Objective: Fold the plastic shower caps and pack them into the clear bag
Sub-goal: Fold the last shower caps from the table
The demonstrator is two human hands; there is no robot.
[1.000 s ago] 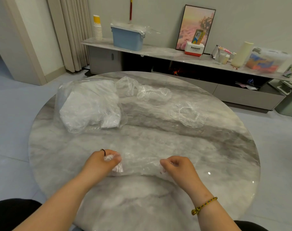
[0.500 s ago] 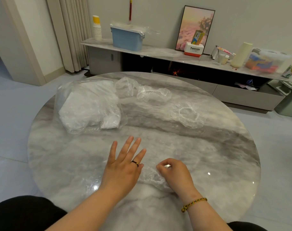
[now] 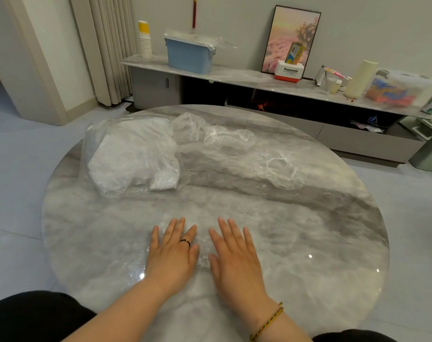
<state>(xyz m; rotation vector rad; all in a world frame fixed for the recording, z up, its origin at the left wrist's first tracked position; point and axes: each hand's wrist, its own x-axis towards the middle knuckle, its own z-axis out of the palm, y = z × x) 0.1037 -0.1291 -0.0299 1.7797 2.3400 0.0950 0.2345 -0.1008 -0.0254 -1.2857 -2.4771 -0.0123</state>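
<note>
The left grip (image 3: 171, 253) and right grip (image 3: 234, 256) lie flat, fingers straight, pressing one shower cap (image 3: 203, 253) onto the bench (image 3: 308, 230), well apart from the clear bag (image 3: 131, 154).

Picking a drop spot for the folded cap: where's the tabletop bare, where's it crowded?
Bare: the table right of the right hand, to its rim; the near-left patch between left hand, rim and clear bag; the band ahead of both hands. Crowded: far half, with bag, crumpled caps, open cap.

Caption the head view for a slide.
Left hand and right hand press a shower cap flat on the marble table; filled clear bag beyond.
</note>
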